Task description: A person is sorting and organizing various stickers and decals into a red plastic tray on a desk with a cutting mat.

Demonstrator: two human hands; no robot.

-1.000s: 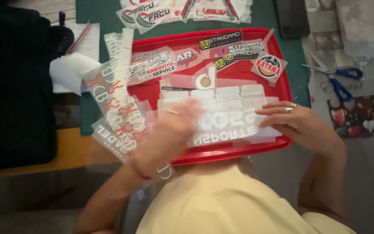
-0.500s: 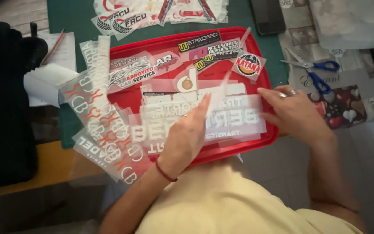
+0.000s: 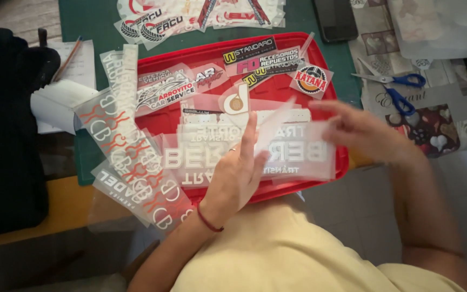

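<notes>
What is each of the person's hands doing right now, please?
Left hand: open, fingers flat on the clear lettered film in the red tray.
Right hand: blurred, at the film's right part; grip cannot be told.

Red tray (image 3: pixel 328 65), green mat (image 3: pixel 90 21), blue-handled scissors (image 3: pixel 401 89), clear white-lettered sheets (image 3: pixel 298 154).

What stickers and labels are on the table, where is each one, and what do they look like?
Clear film sheet: front of the red tray, between left hand and right hand; pale lettering.
Round sticker: tray's far right; red, black, white.
Black strip stickers: tray's far edge; yellow and pink accents.
Long clear strips: left of tray; white and red marks.
Sticker sheets: green mat beyond tray; red, black, white.
</notes>
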